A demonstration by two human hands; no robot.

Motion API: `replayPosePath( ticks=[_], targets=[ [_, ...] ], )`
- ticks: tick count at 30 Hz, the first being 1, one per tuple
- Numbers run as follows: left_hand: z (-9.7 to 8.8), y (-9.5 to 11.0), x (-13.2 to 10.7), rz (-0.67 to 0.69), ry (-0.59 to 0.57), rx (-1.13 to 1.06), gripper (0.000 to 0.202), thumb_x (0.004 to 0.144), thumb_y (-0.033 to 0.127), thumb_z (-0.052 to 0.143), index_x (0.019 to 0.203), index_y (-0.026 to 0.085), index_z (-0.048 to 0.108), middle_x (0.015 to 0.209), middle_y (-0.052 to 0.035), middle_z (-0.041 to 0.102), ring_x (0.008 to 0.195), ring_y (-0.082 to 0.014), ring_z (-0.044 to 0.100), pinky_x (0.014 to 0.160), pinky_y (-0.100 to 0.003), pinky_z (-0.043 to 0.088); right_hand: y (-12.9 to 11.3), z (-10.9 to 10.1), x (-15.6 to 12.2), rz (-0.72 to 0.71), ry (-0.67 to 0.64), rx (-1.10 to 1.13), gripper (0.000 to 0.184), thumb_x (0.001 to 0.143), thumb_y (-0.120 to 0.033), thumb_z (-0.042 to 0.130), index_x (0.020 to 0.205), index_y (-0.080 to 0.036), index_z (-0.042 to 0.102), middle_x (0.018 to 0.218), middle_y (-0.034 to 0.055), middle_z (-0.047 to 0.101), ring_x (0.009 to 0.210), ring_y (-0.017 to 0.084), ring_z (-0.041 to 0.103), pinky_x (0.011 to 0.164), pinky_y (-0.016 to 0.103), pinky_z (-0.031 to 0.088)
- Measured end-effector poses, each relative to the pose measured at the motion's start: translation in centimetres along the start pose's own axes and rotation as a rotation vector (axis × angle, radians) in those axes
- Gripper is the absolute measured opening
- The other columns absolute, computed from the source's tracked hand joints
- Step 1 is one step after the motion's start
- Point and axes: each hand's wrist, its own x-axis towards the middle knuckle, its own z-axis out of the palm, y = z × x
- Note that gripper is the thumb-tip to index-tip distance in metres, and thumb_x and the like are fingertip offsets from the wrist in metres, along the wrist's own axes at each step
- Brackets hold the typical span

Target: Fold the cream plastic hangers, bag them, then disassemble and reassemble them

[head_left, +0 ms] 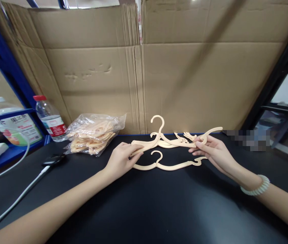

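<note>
Several cream plastic hangers lie at the back middle of the black table. My left hand pinches the left arm of a small stack of hangers, thumb and fingers closed on it. My right hand grips the right end of the same stack, fingers closed round it. The stack is held just above the table. A single hanger lies flat on the table right below the stack, between my hands, touched by neither hand.
A clear plastic bag of more cream hangers lies at the back left. A water bottle with a red cap stands beside it. A black device with a white cable rests at the left. A cardboard wall closes the back.
</note>
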Motion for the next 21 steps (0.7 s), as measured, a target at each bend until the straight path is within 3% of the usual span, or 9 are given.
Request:
replayPosePath(
  ticks=[4,10,14,18,21],
  targets=[
    [-1.4,0.0,0.7,0.022,-0.120,0.094,0.020,0.095,0.029,0.048,0.105,0.020,0.063,0.074,-0.0006,0.069,0.068,-0.0171,0.062,0.074,-0.030,0.044,-0.5,-0.1,-0.1,-0.048,-0.018,0.012,0.022,0.070,-0.039,0.080,0.080,-0.022,0.070,0.101,0.0053,0.064,0.086,0.018,0.059,0.060,0.025,0.053],
    [-4.2,0.5,1.9,0.112,-0.383,0.349,0.023,0.097,0.027,0.037,0.098,0.019,0.059,0.075,-0.0041,0.065,0.068,-0.0216,0.062,0.065,-0.031,0.044,-0.2,-1.8,1.0,0.041,-0.007,0.094,0.025,0.069,-0.044,0.078,0.078,-0.021,0.074,0.082,0.0044,0.063,0.066,0.013,0.050,0.051,0.025,0.044],
    [-6.0,1.2,2.3,0.126,-0.542,0.293,0.020,0.094,0.020,0.038,0.086,0.019,0.056,0.087,-0.0052,0.061,0.064,-0.0183,0.060,0.058,-0.029,0.041,-0.1,-3.5,1.8,0.033,-0.033,0.030,0.022,0.065,-0.039,0.082,0.075,-0.020,0.075,0.071,0.0036,0.062,0.059,0.012,0.049,0.049,0.027,0.042],
    [-6.8,1.7,2.1,0.112,-0.635,0.220,0.017,0.089,0.013,0.045,0.076,0.019,0.054,0.079,-0.0032,0.059,0.066,-0.0183,0.058,0.058,-0.028,0.039,-0.7,-5.0,2.1,0.052,-0.140,-0.130,0.023,0.064,-0.038,0.083,0.077,-0.021,0.075,0.067,0.0019,0.063,0.057,0.012,0.052,0.053,0.027,0.044],
    [-6.5,1.8,1.9,0.147,-0.659,0.181,0.015,0.086,0.012,0.050,0.074,0.020,0.055,0.076,-0.0026,0.060,0.069,-0.0197,0.058,0.061,-0.029,0.039,-1.3,-5.6,2.1,0.039,-0.291,-0.433,0.023,0.064,-0.042,0.082,0.075,-0.022,0.075,0.074,0.0038,0.069,0.065,0.016,0.059,0.061,0.030,0.046]
  ],
)
